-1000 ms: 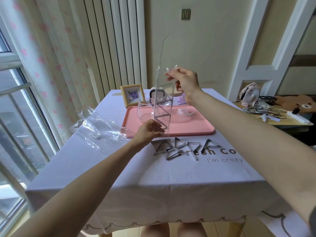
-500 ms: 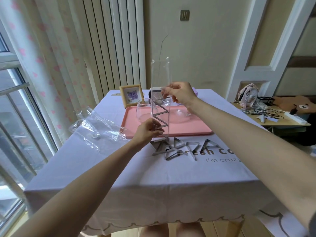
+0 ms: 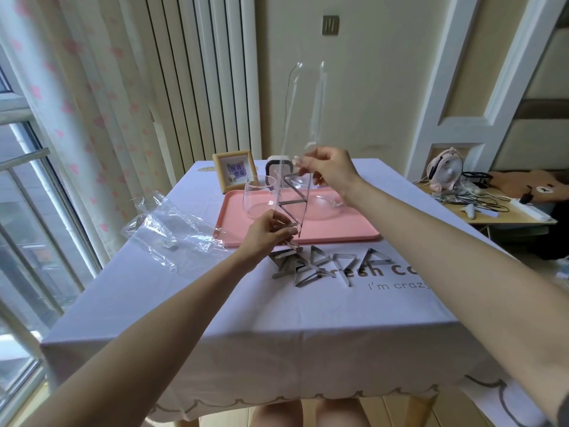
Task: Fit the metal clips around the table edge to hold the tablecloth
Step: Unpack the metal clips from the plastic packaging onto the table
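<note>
pink tray [image 3: 338, 232]: we take this as our reference. It lies flat on the tablecloth [image 3: 277, 318], and every place below is given from it.
clear sleeve [image 3: 304, 112]: stands roughly upright over the tray's near rim, leaning slightly away from us. Its transparent upper part rises well above the tray. We cannot tell whether its lower end touches the tray.
packed clips [image 3: 292, 204]: several metal clips sit stacked in a zigzag inside the sleeve's lower part, above the tray's near half.
left hand [image 3: 268, 234]: over the tray's near rim. Fingers and thumb are curled round the bottom of the clear sleeve, and the grip is closed on it.
right hand [image 3: 328, 171]: above the tray's far half, higher than the left hand. Thumb and forefinger pinch the sleeve's wall at the top of the clip stack. The other fingers are loosely bent.
loose clips [image 3: 317, 265]: a cluster of triangular metal clips lies on the cloth just in front of the tray's near rim, some overlapping. We cannot give a firm count.
table edge: well in front of the tray, the cloth drapes over the near edge and its scalloped hem hangs down.
glass cup [image 3: 255, 198]: stands on the tray's left part, just beside the sleeve.
picture frame [image 3: 235, 171]: upright just behind the tray's far left corner.
crumpled wrap [image 3: 172, 229]: clear plastic lying on the cloth just left of the tray.
</note>
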{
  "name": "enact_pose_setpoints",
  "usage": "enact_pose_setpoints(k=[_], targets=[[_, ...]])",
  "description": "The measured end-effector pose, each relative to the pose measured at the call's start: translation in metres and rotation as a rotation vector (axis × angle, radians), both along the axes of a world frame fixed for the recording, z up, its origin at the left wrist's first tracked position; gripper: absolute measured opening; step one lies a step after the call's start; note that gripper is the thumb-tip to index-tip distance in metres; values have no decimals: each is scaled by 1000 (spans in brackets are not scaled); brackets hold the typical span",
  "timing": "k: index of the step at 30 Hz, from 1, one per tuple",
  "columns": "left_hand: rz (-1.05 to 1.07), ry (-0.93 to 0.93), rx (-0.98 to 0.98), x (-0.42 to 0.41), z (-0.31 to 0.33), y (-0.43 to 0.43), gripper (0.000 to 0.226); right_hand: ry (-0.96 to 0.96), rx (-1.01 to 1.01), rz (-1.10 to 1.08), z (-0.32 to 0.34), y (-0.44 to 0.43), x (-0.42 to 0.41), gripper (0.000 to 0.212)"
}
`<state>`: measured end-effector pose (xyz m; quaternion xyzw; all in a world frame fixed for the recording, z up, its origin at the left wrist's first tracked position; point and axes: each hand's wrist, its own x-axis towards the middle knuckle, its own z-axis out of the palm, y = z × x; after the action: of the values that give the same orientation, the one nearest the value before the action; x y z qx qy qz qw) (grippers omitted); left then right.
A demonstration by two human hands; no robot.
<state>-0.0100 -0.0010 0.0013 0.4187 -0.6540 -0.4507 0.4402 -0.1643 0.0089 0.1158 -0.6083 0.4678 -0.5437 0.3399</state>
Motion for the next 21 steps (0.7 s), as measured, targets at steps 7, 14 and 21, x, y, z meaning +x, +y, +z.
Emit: enact_pose_setpoints(k=[7, 14, 21], targets=[[16, 42, -8, -5, 6, 2, 22, -1, 22, -74, 0, -6, -12, 16], [102, 59, -44, -11, 6, 2, 21, 51, 126, -202, -21, -5, -30, 15], [166, -66, -17, -7, 4, -3, 20, 103, 371, -284, -45, -3, -53, 7]])
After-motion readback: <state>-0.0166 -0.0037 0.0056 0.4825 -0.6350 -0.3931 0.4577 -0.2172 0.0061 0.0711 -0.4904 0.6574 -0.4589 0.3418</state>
